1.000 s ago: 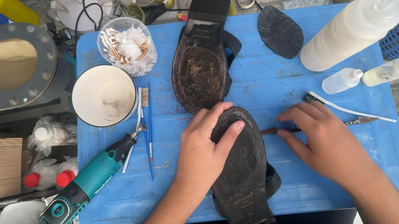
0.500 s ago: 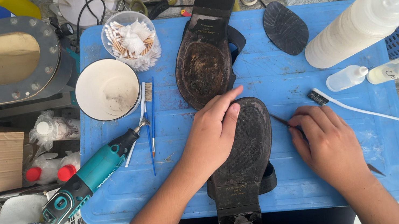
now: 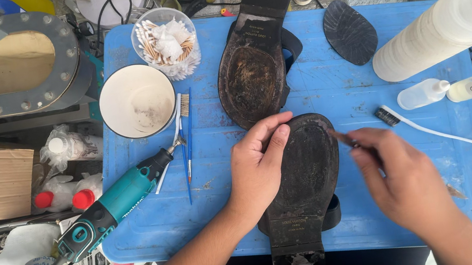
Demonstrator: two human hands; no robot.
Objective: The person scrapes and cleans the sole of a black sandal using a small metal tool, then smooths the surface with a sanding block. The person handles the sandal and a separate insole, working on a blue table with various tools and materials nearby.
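- The near shoe was laid sole-up and steadied by the left hand, fingers spread flat on it.
- A thin tool was pinched in the right hand, tip at the sole edge.

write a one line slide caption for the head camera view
Left hand steadies an upturned black sandal on a blue table while the right hand brings a thin tool to its sole.
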